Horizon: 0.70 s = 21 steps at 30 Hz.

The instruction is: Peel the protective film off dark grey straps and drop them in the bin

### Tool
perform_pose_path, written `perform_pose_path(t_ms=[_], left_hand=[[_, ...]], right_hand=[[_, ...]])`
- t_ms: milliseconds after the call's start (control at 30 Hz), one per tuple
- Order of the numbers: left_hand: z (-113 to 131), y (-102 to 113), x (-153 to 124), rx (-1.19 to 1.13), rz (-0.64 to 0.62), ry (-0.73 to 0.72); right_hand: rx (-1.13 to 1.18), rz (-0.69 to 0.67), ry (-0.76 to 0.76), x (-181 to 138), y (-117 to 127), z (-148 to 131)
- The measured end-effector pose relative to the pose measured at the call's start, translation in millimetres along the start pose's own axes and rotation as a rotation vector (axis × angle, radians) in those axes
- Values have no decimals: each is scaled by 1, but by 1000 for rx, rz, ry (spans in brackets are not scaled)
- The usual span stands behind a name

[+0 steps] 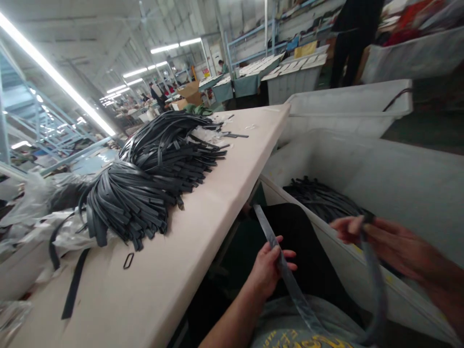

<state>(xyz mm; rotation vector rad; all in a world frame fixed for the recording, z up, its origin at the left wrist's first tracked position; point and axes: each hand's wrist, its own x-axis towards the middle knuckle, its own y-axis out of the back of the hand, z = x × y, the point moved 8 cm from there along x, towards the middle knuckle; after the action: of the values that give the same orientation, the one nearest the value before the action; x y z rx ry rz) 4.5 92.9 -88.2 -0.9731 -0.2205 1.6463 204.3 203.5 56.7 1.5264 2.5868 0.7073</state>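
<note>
We hold one dark strap in a long loop over our lap, below the edge of the table; one end stands up toward the table, the middle hangs down near our shirt, and the other end rises to the right. Our left hand is closed around the strap near the raised end, with the thumb on top and the fingers wrapped under. Our right hand is blurred, but it seems to pinch the other end above the white bin. To do this step well, we think the strap should stay flat between both hands, without a twist, and the grip should be light so that it can slide. On the table lies one big heap of straps, too many to count, and one small dark ring beside one single loose strap. We count two white bins, and the near one holds more straps.
</note>
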Motion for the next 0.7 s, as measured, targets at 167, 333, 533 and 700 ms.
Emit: perform_pose_path(t_ms=[167, 333, 533, 700], left_hand=[[1, -25, -20, 264, -182, -36], [-13, -34, -33, 390, -248, 29], [7, -26, -38, 495, -187, -38], [80, -48, -40, 583, -191, -338]], right_hand=[[704, -294, -159, 37, -64, 0], [737, -10, -104, 73, -80, 13], [669, -145, -25, 98, -77, -14], [585, -219, 74, 80, -93, -55]])
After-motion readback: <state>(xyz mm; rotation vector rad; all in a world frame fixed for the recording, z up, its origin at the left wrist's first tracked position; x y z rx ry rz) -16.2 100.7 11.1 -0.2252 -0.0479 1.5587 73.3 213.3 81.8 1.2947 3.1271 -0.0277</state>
